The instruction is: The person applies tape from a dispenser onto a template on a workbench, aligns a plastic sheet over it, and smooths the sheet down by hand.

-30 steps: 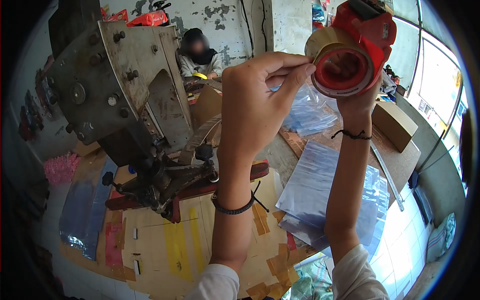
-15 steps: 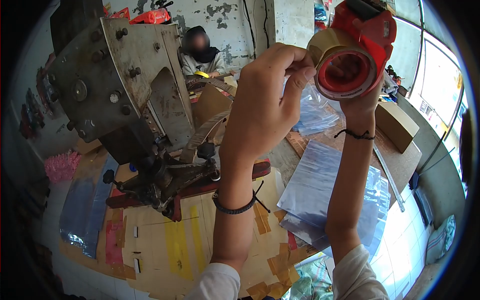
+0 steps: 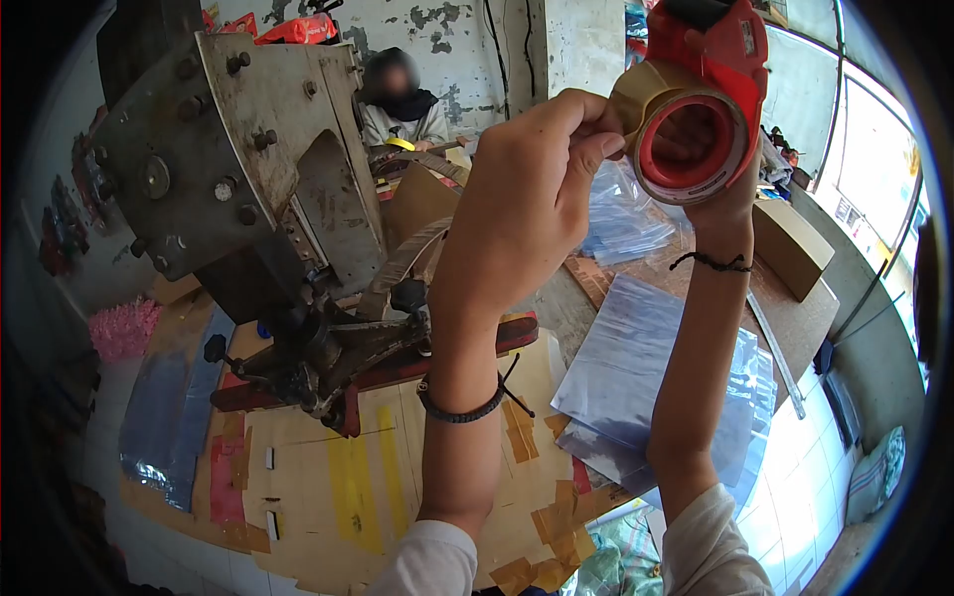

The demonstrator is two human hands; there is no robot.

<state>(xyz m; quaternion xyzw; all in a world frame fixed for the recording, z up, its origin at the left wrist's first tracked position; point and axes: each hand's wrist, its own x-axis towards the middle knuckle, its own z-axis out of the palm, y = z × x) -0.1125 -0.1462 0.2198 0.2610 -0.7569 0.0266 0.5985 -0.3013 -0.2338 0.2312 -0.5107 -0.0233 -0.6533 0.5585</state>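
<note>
Left hand [image 3: 522,204]: thumb and pointing finger are pinched close together at the left edge of the tape; too small to tell if a bit of tape is between them.
Right hand [image 3: 723,211]: holds the red tape holder from behind, with some fingers showing through the round hole.
Tape roll [image 3: 641,87]: brown and shiny, sits in the holder, up high, just right of the left fingertips and in front of the right hand.
Red tape holder [image 3: 740,60]: rises above the right hand, with a dark part on top.
Big machine [image 3: 248,139]: grey metal, left of the left arm.
Board [image 3: 298,477]: under the arms, with yellow, red and brown strips on it.
Clear sheets [image 3: 621,348]: in a loose pile behind and beside the right arm.
Other person [image 3: 429,126]: far back, by a yellow ring [image 3: 400,144].
</note>
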